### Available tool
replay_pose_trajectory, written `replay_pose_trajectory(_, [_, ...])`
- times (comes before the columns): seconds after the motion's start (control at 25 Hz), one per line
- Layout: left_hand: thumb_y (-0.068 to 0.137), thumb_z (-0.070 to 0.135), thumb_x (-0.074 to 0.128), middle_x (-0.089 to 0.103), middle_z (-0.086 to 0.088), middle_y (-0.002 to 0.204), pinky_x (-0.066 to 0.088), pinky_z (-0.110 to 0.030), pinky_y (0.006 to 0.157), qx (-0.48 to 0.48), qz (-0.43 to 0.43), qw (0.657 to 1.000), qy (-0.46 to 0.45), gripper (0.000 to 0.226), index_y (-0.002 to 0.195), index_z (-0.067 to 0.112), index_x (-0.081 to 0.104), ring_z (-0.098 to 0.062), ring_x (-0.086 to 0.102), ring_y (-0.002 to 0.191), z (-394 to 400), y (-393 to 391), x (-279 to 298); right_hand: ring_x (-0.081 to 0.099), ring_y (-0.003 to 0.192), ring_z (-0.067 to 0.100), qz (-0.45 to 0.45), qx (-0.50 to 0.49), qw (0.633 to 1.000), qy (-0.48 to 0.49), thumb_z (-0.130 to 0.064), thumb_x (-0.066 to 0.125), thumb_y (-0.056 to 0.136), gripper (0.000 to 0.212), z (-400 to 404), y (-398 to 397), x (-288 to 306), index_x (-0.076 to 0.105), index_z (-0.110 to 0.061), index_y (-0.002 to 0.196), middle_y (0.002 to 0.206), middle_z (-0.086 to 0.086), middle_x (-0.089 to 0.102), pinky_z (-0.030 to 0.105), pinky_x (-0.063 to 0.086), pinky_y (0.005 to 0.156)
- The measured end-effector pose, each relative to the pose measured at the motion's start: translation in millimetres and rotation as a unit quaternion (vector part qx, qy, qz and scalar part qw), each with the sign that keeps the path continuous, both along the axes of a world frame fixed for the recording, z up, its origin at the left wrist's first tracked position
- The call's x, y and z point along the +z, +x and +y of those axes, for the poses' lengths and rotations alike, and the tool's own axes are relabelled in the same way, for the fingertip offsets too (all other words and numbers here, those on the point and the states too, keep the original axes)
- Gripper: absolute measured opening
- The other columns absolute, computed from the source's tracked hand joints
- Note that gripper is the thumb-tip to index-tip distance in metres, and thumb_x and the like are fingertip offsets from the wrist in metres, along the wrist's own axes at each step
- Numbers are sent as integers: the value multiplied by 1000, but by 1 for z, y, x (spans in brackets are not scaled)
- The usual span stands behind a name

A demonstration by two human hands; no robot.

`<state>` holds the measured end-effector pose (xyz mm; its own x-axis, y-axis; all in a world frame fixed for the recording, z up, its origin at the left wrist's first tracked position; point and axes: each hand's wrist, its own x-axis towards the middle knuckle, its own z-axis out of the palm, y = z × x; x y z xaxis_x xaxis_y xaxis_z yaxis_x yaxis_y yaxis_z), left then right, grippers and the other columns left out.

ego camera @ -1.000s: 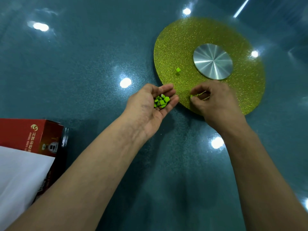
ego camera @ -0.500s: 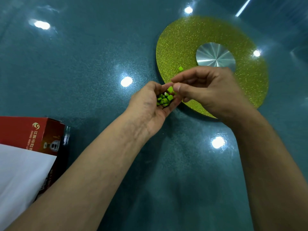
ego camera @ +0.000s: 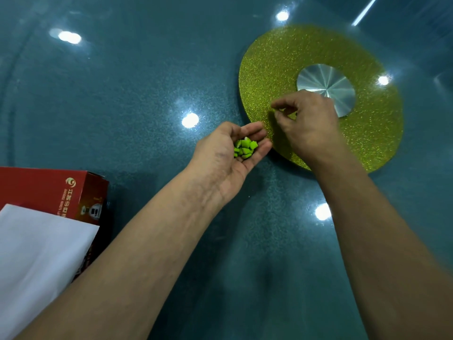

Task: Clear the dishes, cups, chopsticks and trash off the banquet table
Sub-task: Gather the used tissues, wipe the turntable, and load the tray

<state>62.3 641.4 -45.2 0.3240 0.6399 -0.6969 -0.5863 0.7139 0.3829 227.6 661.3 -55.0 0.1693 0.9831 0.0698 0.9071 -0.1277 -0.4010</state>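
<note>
Green scraps (ego camera: 244, 149) lie cupped in the left hand (ego camera: 230, 155); right hand (ego camera: 306, 123) pinches over the gold disc (ego camera: 269, 69), contents hidden.

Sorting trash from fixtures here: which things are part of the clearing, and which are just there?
Job: small green bits cupped in left hand; right hand pinching.
Just there: glittery gold disc, silver hub, red carton, white sheet.

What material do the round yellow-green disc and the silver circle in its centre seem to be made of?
The disc looks like a glitter-coated board or plastic: flat, thin-edged, with a grainy sparkle all over. The silver circle looks like brushed or machined metal, perhaps aluminium: its radial streaks catch the light. Neither can be settled from the picture alone.
</note>
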Motion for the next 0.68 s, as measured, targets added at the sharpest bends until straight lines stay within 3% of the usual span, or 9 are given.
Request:
replay_pose_trajectory(0.16, [99, 4, 41, 71, -25, 103, 63, -36, 80, -3, 3, 1000, -6, 34, 111, -14, 66, -28, 70, 91, -7, -3, 1, 65, 83, 8, 16, -24, 999, -25, -18, 72, 91, 12, -13, -6, 2, 75, -21, 102, 95, -5, 72, 26, 55, 82])
replay_pose_trajectory(0.32, [98, 5, 39, 71, -25, 100, 62, -34, 80, -2, 8, 1000, -11, 35, 110, -15, 65, -27, 70, 86, -22, -7, 4, 63, 68, -3, 210, -49, 976, 25, -11, 74, 86, 9, -49, -23, 15, 75, -18, 92, 76, -10, 69, 19, 54, 68])
replay_pose_trajectory(0.4, [97, 4, 39, 72, -21, 88, 62, -35, 79, 1, 8, 1000, -11, 32, 101, -12, 66, -24, 70, 77, -33, -10, 7, 66, 66, -3, 274, -34, 961, 32, -6, 74, 86, 8, -70, -39, 23, 76, -13, 91, 73, -10, 71, 16, 52, 63])
replay_pose_trajectory(0.48, [97, 3, 40, 70, -17, 79, 62, -36, 78, 6, 15, 1000, -14, 26, 90, -6, 63, -22, 70, 71, -45, -15, 9, 72, 71, 8, 294, -20, 955, 18, -7, 75, 86, 7, -90, -53, 30, 77, -11, 91, 76, -6, 74, 26, 58, 67])
replay_pose_trajectory(0.56, [97, 4, 42, 65, -21, 92, 61, -38, 80, 6, 18, 1000, -16, 18, 94, -2, 59, -27, 68, 84, -58, -20, 10, 73, 78, 16, 285, -1, 959, 2, -12, 74, 88, 6, -108, -62, 36, 78, -15, 90, 82, -4, 77, 41, 60, 74])
replay_pose_trajectory(0.68, [98, 5, 40, 67, -26, 104, 61, -37, 82, -15, 2, 1000, -13, 25, 106, -6, 61, -28, 69, 91, -79, -30, 11, 71, 77, 9, 279, -19, 960, 19, -13, 69, 92, 12, -138, -66, 38, 78, -20, 89, 82, -11, 76, 39, 59, 72])
